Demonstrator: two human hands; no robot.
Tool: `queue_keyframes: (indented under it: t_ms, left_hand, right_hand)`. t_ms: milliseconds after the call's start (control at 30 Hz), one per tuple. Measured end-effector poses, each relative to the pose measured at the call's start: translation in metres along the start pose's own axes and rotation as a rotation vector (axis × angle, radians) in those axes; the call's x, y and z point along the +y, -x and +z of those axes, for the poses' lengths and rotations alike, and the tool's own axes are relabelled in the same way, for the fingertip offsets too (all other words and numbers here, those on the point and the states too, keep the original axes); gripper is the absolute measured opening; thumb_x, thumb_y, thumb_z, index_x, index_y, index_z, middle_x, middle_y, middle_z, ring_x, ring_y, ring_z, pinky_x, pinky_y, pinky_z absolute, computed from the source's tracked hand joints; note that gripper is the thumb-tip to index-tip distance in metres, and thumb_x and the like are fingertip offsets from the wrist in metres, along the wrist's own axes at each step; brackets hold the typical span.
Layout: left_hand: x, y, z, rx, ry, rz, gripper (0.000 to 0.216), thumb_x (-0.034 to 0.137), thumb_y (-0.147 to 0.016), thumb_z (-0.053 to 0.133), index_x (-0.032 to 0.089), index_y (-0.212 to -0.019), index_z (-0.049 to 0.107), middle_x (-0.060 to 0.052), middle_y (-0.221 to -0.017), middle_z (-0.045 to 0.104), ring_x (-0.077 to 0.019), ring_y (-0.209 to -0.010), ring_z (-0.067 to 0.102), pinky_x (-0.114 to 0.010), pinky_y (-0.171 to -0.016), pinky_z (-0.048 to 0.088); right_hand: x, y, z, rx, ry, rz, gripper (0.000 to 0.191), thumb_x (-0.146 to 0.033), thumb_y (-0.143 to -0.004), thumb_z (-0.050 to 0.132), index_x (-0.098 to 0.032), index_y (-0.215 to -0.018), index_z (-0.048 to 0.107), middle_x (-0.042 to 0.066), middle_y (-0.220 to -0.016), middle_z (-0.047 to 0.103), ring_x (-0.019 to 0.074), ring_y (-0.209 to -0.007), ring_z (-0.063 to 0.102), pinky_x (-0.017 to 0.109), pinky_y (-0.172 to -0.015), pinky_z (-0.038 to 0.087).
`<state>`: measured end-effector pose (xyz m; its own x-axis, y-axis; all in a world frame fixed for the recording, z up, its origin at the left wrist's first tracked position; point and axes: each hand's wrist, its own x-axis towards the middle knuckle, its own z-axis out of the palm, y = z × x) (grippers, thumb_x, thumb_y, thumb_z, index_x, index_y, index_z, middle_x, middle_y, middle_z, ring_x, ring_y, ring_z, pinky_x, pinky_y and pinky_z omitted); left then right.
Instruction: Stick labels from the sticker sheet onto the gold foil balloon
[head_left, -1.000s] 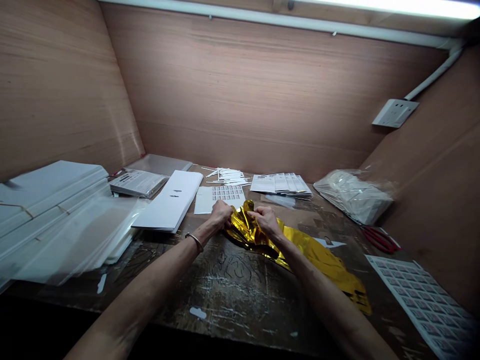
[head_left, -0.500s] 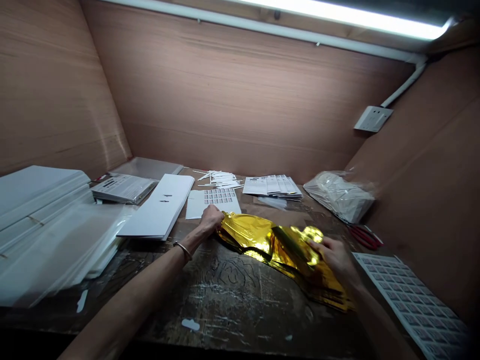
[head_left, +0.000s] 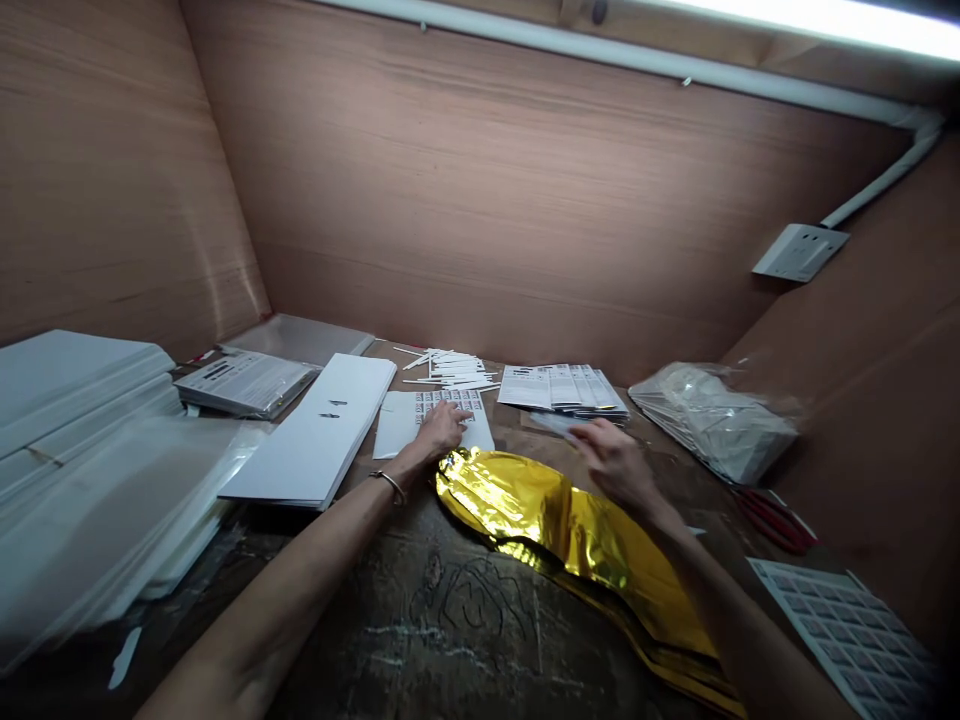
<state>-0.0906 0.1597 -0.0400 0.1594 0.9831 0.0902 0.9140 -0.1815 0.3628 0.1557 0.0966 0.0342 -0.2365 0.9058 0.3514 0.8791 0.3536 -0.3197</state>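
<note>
Neither hand grips anything. Left hand (head_left: pixel 442 428) lies flat with fingers spread on the sticker sheet (head_left: pixel 442 408), just beyond the gold foil's near-left end. Right hand (head_left: pixel 616 462) hovers open, fingers loosely extended, over the far edge of the gold foil (head_left: pixel 555 515); whether it touches the foil cannot be told. The foil lies flattened on the dark worktable (head_left: pixel 450 620), running from the centre toward the person's right. Left of the foil sits a white card stack (head_left: pixel 315 435); beyond it, printed leaflets (head_left: pixel 562 388) and white strips (head_left: pixel 450 365); to its right, a plastic-wrapped bundle (head_left: pixel 712 420).
</note>
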Motion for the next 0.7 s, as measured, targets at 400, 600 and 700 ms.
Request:
queue_keyframes:
  t_ms: [400,600,700]
  left_hand:
    - [-0.014,-0.004,0.018,-0.150,-0.105,0.158,0.037,0.026,-0.079,0.030,0.034,-0.114,0.041,-0.007,-0.128,0.026,-0.0297,-0.118,0.017,-0.051,-0.090,0.012]
    - [-0.012,-0.004,0.016,-0.167,-0.103,0.149,0.037,0.026,-0.079,0.031,0.035,-0.113,0.041,-0.006,-0.129,0.025,-0.0303,-0.118,0.017,-0.051,-0.090,0.011]
    - [-0.012,-0.004,0.016,-0.160,-0.091,0.142,0.036,0.025,-0.079,0.030,0.034,-0.112,0.043,-0.007,-0.128,0.026,-0.0312,-0.118,0.016,-0.052,-0.090,0.011]
  right_hand:
    - [-0.024,-0.110,0.146,-0.322,0.030,-0.291,0.024,-0.018,-0.073,0.040,-0.015,-0.078,0.063,0.004,-0.079,0.050,0.0119,-0.072,0.046,0.019,-0.063,0.033]
    - [-0.024,-0.116,0.148,-0.313,-0.027,-0.322,0.022,-0.011,-0.068,0.042,-0.014,-0.073,0.063,0.004,-0.076,0.053,0.0117,-0.069,0.047,0.019,-0.062,0.033]
    - [-0.026,-0.120,0.149,-0.318,-0.044,-0.271,0.021,-0.010,-0.064,0.043,-0.014,-0.071,0.063,0.003,-0.075,0.054,0.0117,-0.068,0.048,0.018,-0.061,0.034]
